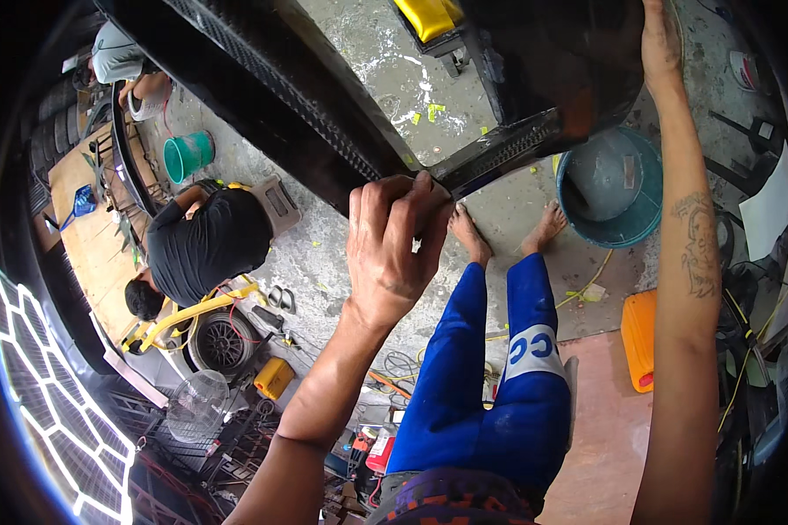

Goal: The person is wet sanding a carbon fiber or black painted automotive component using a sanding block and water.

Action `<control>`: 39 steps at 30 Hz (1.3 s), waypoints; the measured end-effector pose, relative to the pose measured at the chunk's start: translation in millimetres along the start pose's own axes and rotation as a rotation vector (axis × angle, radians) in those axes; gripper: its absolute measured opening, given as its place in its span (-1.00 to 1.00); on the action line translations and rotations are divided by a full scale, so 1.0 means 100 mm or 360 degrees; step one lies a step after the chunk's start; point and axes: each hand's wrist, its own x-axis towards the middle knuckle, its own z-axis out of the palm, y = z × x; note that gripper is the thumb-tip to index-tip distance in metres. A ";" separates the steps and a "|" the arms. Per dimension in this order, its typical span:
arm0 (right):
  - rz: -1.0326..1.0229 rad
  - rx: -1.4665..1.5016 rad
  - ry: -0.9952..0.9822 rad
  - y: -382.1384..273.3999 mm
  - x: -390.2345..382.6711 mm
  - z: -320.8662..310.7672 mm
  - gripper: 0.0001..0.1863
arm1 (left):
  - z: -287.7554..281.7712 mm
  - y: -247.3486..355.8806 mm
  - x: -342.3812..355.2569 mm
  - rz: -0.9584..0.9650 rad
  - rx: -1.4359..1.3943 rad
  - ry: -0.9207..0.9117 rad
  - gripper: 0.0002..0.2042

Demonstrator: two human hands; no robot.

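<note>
A large, glossy black carbon-fibre car part spans the top of the head view, with two arms meeting at a corner near the middle. At that corner my left hand is closed, its bent fingers and thumb pinching the edge. My right arm reaches up the right side. There my right hand lies against the part's right edge, its fingers cut off by the picture's top border. The weave shows along the inner ridges, while the wide right section is dark and shiny.
A teal tub stands by my feet, with an orange jerrycan nearer. At left, a person in a dark shirt bends beside a wheel and a green bucket. Another person is farther back. Cables cross the floor.
</note>
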 end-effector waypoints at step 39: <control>0.1304 0.1111 -0.0320 -0.30 -3.44 0.96 -0.49 | 0.06 0.28 -0.94 -0.0313 -0.0807 -0.0746 -0.39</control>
